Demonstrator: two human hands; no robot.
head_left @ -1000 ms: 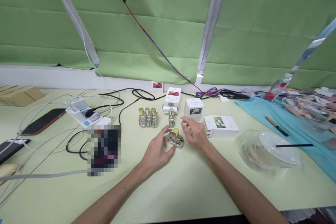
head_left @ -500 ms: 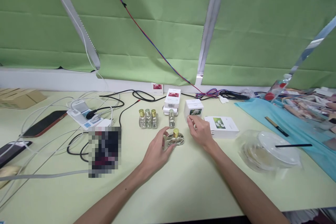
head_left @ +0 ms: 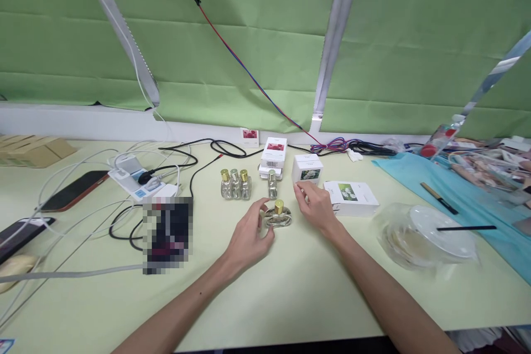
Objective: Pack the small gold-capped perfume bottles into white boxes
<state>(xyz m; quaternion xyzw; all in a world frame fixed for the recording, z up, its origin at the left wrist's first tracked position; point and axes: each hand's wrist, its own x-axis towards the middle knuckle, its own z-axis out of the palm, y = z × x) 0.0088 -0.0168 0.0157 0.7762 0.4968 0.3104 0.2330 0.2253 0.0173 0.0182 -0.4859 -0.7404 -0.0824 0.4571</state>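
Note:
A flat, rounded glass perfume bottle with a gold cap stands upright near the middle of the table. My left hand is at its left end, thumb in front and fingers behind, spread in a loose curve. Whether they touch the glass is hard to see. My right hand has its fingers bent and pressed together by the front left corner of a white box with a flower picture; anything in them is hidden. Behind the bottle stands a slim glass bottle with a pale cap.
Several small capped bottles stand to the left. A flat white box lies right, beyond it a bagged plastic lid. Cables and a power strip occupy the left, a blue cloth the right.
My left thumb has drawn back slightly from the front of the gold-capped bottle. My right hand stays by the white box. The whole view has shifted a little.

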